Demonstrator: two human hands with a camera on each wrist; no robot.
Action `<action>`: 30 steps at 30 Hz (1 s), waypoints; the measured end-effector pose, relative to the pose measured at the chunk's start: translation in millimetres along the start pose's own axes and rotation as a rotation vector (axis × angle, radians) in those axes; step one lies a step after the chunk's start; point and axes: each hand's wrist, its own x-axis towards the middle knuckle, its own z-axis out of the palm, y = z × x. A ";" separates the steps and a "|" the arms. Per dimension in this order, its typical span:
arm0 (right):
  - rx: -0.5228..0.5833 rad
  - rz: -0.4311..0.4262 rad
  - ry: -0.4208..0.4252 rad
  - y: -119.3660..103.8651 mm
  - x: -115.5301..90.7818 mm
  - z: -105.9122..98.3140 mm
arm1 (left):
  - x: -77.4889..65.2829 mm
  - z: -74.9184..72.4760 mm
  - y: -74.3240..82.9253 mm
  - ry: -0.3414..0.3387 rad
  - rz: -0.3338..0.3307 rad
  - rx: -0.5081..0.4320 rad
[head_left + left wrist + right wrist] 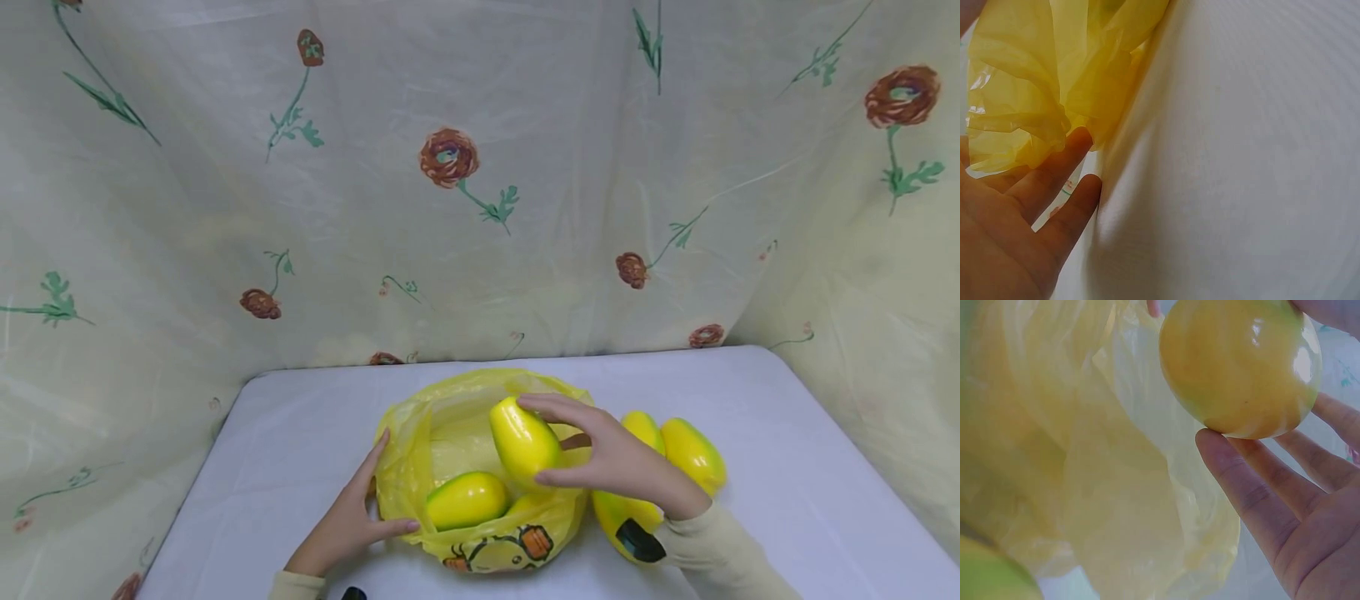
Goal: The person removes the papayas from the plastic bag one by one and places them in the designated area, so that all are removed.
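Right hand (611,450) clamped on a glossy yellow fruit (523,442), over the yellow bag (498,552) at two o'clock; left hand (351,518), fingers apart, touching its nine-o'clock side. I'd brace the bag wide, avoid bumping the second fruit (468,500) inside at seven.

My place is a white-topped table (795,467) with flower-printed curtains (570,250) hanging at its far, left and right sides; home or studio, I cannot tell.
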 end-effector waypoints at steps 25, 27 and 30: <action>-0.153 0.071 0.198 32.9 -62.9 -44.1 | 0.4 -0.5 -1.4 -0.004 0.002 0.013; -0.165 0.083 0.211 36.3 -68.6 -47.3 | 0.1 -0.4 -1.2 0.000 0.003 0.014; -0.178 0.103 0.215 39.1 -75.7 -51.0 | -0.4 -0.2 -0.9 0.003 0.002 0.018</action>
